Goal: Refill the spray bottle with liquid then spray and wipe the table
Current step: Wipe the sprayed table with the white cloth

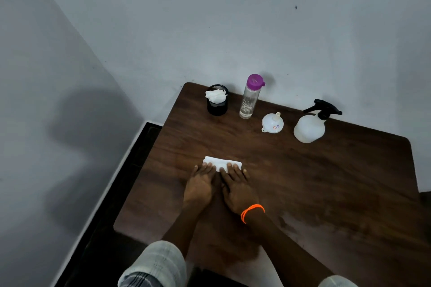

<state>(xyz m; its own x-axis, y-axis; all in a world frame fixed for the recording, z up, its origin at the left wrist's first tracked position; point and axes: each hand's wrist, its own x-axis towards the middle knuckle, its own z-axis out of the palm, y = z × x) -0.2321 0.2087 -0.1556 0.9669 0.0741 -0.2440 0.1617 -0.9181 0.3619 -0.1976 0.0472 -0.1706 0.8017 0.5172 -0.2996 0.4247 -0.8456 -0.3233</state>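
White folded tissue [221, 163] lies flat under both hands' fingertips [229, 166].

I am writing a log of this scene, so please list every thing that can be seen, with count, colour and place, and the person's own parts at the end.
table: one, dark brown wood, in a room corner against grey walls
mesh cup: one, black, far left of the table, crumpled white tissue inside
water bottle: one, clear with purple cap, upright, right of the cup
funnel: one, white, upside down with spout upward, between the two bottles
spray bottle: one, translucent white with black trigger head, far right
folded tissue: one, white, flat on the table under the fingertips
wristband: one, orange, on the right wrist
left hand: flat, fingers on the tissue
right hand: flat, fingers on the tissue
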